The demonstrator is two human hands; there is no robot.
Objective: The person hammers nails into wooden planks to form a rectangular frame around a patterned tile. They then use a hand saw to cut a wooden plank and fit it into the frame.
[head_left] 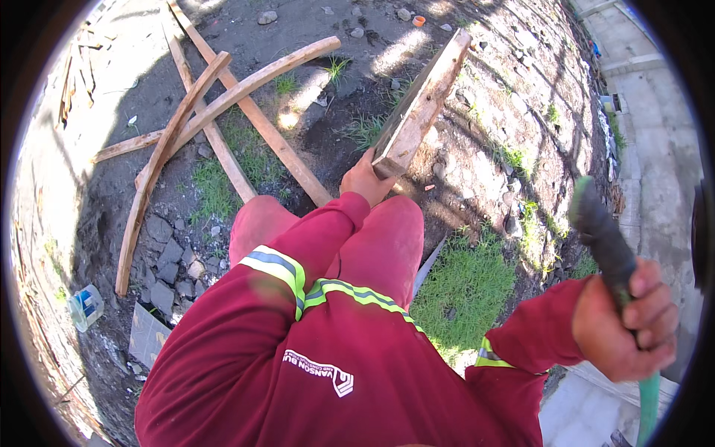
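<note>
My left hand [365,182] is closed round the near end of a thick wooden board [427,112], just beyond my knees. The board stands on edge and slants away to the upper right. At the right, my right hand [629,328] is raised and wrapped round a green bar-like tool [605,237] with a black-wrapped section. One green tip shows above the fist, and a green length hangs below it. The tool's exact kind cannot be made out.
Several long timber strips [246,93] lie crossed at the left. Broken grey stones [165,257] and a clear plastic container [86,307] lie nearer on that side. Grass [473,287] grows right of my knees. A concrete strip [663,134] runs along the far right.
</note>
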